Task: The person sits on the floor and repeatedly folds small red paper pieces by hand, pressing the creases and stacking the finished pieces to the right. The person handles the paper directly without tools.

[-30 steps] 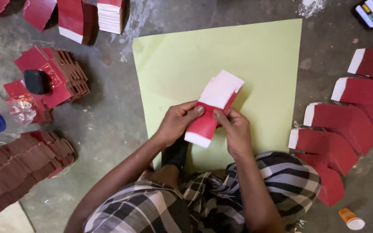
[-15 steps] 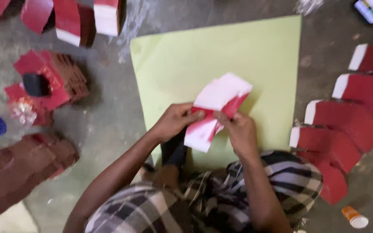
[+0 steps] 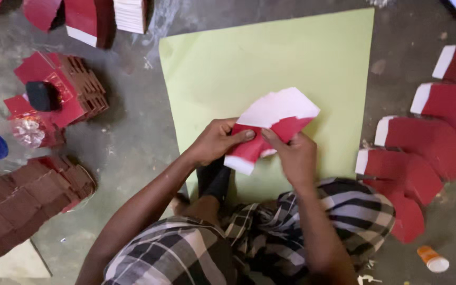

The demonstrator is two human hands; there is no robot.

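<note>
Red-and-white card [image 3: 270, 129] sits clamped between our left hand [image 3: 215, 141] and right hand [image 3: 294, 158] — both pinching it shut — above the green sheet [image 3: 270, 58], red pieces [image 3: 423, 153] nearby.

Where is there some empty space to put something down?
Most of the large pale green paper sheet lies bare above the left hand and right hand, which hold a folded red and white card piece. The right side is crowded with overlapping red card pieces; stacked red folded boxes fill the left.
</note>
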